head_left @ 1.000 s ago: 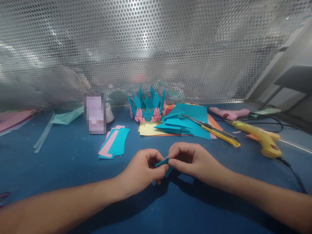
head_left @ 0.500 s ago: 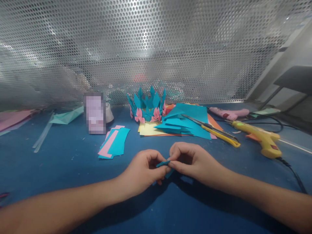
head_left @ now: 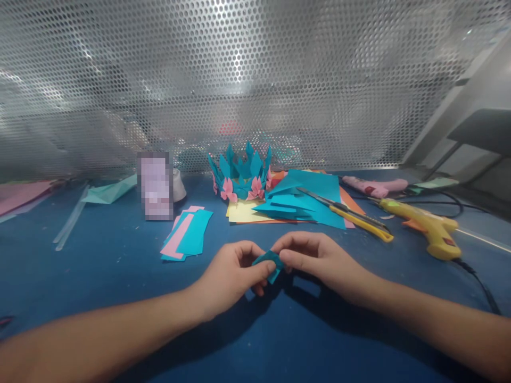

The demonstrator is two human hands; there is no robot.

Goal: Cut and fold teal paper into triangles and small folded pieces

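A small folded piece of blue paper [head_left: 273,273] is held just above the table, its flat face turned partly toward me. My left hand [head_left: 239,271] pinches it, thumb on top and fingers beneath. From the other side, my right hand [head_left: 315,255] grips the paper's right edge between thumb and fingers; the fingertips behind the paper are hidden. Beyond my hands stands a blue paper crown [head_left: 241,175] with pink paper flowers. Cut blue and pink paper strips [head_left: 195,231] lie left of centre.
A stack of coloured paper [head_left: 323,186] sits behind my hands, with a yellow utility knife [head_left: 363,222] across it. To the right lie a yellow glue gun [head_left: 433,229] and a pink one [head_left: 375,186]. Clear glue sticks [head_left: 72,218] are at left. Perforated metal [head_left: 239,80] borders the back.
The folded blue paper has been turned so its broad face shows, where before mainly its edge showed. My right hand's fingers have shifted slightly on it. Everything else stays in place.
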